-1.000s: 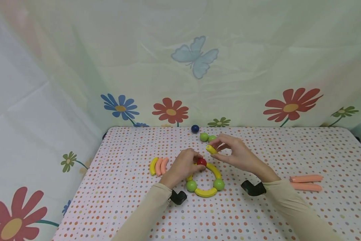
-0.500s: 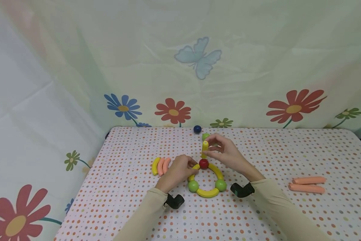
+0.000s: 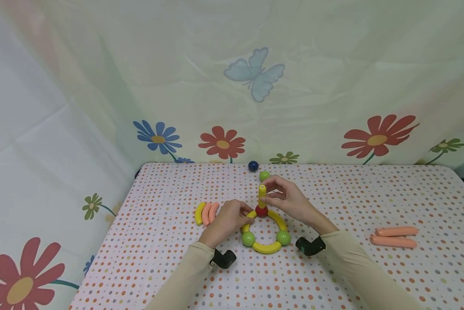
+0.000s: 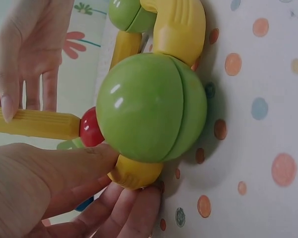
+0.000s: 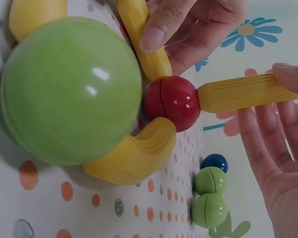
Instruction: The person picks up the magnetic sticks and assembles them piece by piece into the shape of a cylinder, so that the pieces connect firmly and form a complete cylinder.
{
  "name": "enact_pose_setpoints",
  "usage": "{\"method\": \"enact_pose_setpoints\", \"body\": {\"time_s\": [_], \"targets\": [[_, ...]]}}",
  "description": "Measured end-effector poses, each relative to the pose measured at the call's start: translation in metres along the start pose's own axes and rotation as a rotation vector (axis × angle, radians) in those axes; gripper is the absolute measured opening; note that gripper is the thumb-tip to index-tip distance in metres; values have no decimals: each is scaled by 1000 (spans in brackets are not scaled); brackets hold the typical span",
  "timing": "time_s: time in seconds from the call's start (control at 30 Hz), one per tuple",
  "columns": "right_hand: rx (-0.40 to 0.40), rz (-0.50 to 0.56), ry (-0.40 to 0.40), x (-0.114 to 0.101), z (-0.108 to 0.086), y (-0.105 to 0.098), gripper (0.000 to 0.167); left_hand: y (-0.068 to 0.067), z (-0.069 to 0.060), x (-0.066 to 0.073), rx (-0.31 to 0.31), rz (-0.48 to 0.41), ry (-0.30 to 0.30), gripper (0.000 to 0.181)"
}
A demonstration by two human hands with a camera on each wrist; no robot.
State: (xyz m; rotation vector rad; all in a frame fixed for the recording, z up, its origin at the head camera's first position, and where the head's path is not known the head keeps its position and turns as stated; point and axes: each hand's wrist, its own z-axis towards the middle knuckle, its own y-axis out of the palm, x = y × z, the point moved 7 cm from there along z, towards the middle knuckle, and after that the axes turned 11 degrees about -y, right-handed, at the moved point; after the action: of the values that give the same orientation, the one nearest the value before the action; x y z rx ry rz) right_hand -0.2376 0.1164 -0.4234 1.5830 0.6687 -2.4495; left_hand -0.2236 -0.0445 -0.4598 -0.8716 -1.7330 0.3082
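A ring of yellow curved rods (image 3: pixel 267 248), two green balls (image 3: pixel 283 237) and a red ball (image 3: pixel 261 211) lies on the table. My left hand (image 3: pixel 229 218) pinches the ring's left curved rod (image 4: pixel 134 172) between thumb and fingers, close to the left green ball (image 4: pixel 146 106). Above the red ball an upright yellow rod (image 3: pixel 262 196) stands with its lower end touching the ball. My right hand (image 3: pixel 289 199) holds that rod by its upper part, thumb on one side and fingers on the other, as the right wrist view shows.
One yellow curved rod (image 3: pixel 200 214) and two pink curved rods (image 3: pixel 206 214) lie left of the ring. Two pink rods (image 3: pixel 394 242) lie at the right. A dark blue ball (image 3: pixel 253 166) and two green balls (image 5: pixel 209 210) sit behind, near the table's far edge.
My right hand has turned the yellow rod upright and lowered it onto the red ball. My left hand has shifted from the red ball to the ring's left curved rod.
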Motion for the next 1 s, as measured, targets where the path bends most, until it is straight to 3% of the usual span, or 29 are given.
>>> {"method": "enact_pose_setpoints", "body": {"time_s": [0.4, 0.57, 0.77, 0.87, 1.0], "targets": [[13, -22, -29, -2, -3, -2, 32, -2, 0, -1, -9, 4, -29, 23], [13, -83, -9, -9, -12, -16, 36, -3, 0, -2, 0, 13, -37, 22], [-22, -331, -49, -24, -41, -55, 27, -3, -2, -2, 5, 19, -43, 23], [-38, -477, -91, -26, -65, -84, 24, -4, -2, -3, 5, 16, -51, 23], [-50, -611, -87, -21, -103, -131, 28, -3, -1, -4, 0, 17, -68, 24]]}}
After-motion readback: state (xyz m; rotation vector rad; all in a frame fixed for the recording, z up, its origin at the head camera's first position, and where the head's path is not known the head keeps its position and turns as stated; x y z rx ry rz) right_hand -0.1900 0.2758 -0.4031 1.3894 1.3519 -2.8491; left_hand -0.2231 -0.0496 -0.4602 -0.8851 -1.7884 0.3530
